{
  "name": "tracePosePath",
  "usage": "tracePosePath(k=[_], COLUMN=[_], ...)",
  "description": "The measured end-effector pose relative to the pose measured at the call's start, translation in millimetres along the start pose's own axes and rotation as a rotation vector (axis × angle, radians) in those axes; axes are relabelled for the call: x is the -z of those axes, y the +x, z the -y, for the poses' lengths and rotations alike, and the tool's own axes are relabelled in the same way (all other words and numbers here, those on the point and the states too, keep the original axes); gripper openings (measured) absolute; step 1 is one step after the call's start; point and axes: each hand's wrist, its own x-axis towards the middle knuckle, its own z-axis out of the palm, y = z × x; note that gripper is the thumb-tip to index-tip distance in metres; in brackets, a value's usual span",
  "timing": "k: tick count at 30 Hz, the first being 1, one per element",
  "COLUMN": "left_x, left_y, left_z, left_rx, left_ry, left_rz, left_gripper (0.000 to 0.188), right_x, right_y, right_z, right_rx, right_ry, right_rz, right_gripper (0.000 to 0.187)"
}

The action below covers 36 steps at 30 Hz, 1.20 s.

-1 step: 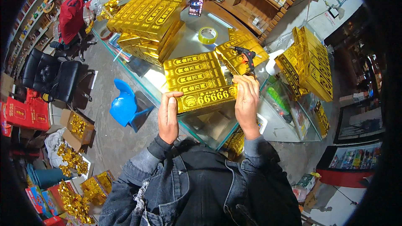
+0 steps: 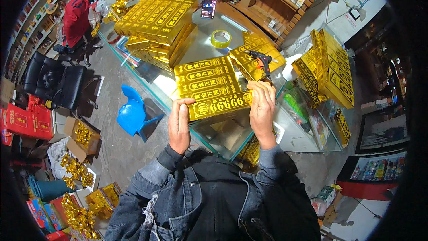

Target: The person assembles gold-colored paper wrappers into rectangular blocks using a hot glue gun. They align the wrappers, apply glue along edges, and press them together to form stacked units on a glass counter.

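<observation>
A shiny gold printed box lies at the near corner of the glass counter, its front side facing me. My left hand presses against the left end of that front side, fingers together and thumb along the edge. At the opposite end my right hand grips the corner, fingertips on top. Between them they hold the box; its underside is hidden. Just beyond my right fingers, a black and red glue gun rests on more gold printed pieces.
Gold boxes are stacked at the counter's far left. A tape roll and a lit phone are behind. More gold boxes stand at right. A blue chair and black office chair stand left of the glass counter.
</observation>
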Motion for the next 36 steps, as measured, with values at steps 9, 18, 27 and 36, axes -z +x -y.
tracePosePath(k=[9,18,27,36], left_x=[-9.9,-11.2,-11.1,-11.5], left_y=[2.5,3.5,2.7,4.6], left_z=[3.2,11.3,9.1,7.7], left_rx=[-0.187,-0.143,-0.099,-0.125], left_ry=[-0.040,0.026,0.003,0.021], left_rz=[-0.073,-0.103,-0.084,-0.092], left_gripper=[0.029,0.019,0.019,0.019], right_x=[13.8,7.2,7.7,7.1], right_y=[8.4,9.6,9.1,10.0], right_z=[1.2,-2.3,0.4,-0.7], right_rx=[0.027,0.044,0.009,0.027], right_ry=[-0.081,-0.135,-0.089,-0.100], right_rz=[0.117,0.147,0.159,0.155], right_gripper=[0.032,0.022,0.027,0.026])
